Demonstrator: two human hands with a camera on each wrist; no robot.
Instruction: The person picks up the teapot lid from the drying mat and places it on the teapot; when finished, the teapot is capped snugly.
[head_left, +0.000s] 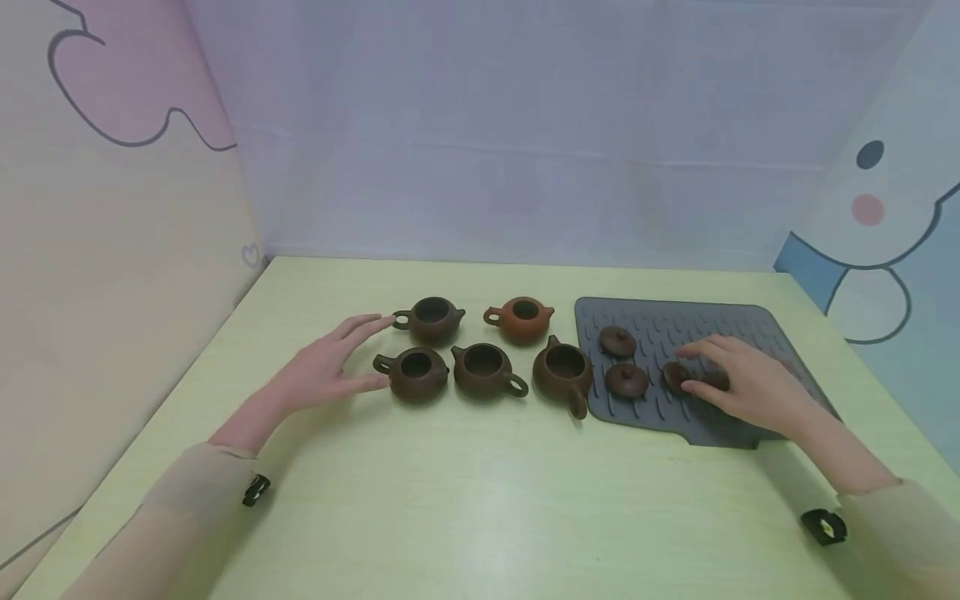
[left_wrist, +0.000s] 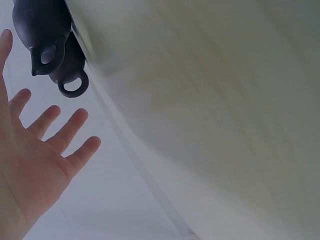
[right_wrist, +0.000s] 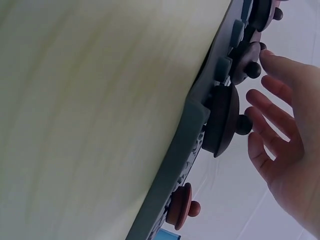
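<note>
Pale sleeves (head_left: 900, 525), right hand (head_left: 750, 382) near brown lid (head_left: 672, 377)

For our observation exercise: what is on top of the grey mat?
At least four lids rest on the grey mat. In the head view, the right hand hides part of its surface.

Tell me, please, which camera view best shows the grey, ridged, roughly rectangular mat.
The head view shows most of the mat from above, the right hand covering part. Right wrist shows it edge-on; left wrist, not at all.
</note>
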